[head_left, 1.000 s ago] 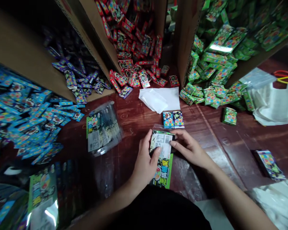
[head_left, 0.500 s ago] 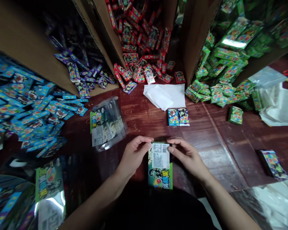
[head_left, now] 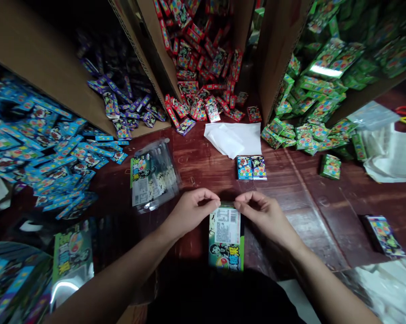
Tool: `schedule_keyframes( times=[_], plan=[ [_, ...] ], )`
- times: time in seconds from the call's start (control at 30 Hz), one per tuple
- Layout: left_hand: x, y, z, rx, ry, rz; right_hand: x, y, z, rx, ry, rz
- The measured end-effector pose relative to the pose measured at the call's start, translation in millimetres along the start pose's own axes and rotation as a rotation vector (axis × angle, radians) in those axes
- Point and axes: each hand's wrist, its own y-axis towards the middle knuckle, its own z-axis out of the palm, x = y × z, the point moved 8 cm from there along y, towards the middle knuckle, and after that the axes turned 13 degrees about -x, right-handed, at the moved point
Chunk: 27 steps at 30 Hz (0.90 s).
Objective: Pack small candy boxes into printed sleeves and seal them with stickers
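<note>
Both hands have slid up to the pouch's [head_left: 225, 236] top corners: left hand [head_left: 189, 211] and right hand [head_left: 261, 213] each pinch a corner, holding it flat on the surface [head_left: 307, 198], label up. Two small boxes [head_left: 252, 167] lie just beyond the pouch.

Both hands pinch the top edge of a green pouch [head_left: 226, 236] lying on the dark wooden surface [head_left: 304, 198], left hand [head_left: 192, 211] at its ten o'clock, right hand [head_left: 261, 213] at two. Two small boxes [head_left: 252, 167] sit at twelve o'clock, just below a white sheet [head_left: 234, 137].
</note>
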Motion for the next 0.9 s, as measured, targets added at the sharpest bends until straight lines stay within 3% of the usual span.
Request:
schedule_keyframes(
  times=[0.2, 0.3, 0.37, 0.47, 0.53, 0.63, 0.73, 0.9],
  plan=[
    [0, 0, 2, 0.101, 0.013, -0.037, -9, -1, -2, 0.111, 0.038, 0.061],
    [1, -5, -2, 0.135, -0.033, -0.003, -5, -3, -3, 0.209, 0.038, -0.043],
    [3, -4, -4, 0.127, 0.005, 0.046, 7, 5, -2, 0.248, -0.045, -0.207],
    [4, 2, -2, 0.125, 0.177, 0.141, 36, 39, -2, 0.120, -0.325, -0.557],
    [-4, 11, -1, 0.087, 0.307, 0.254, 50, 74, 3, -0.029, -0.590, -0.684],
    [-27, 30, -7, -0.023, 0.466, 0.428, 57, 125, 15, -0.149, -0.880, -0.641],
    [-57, 52, -18, -0.100, 0.526, 0.560, 58, 154, 19, -0.195, -0.923, -0.612],
    [-97, 95, -37, -0.165, 0.605, 0.730, 57, 167, -13, -0.225, -0.905, -0.606]
  ],
)
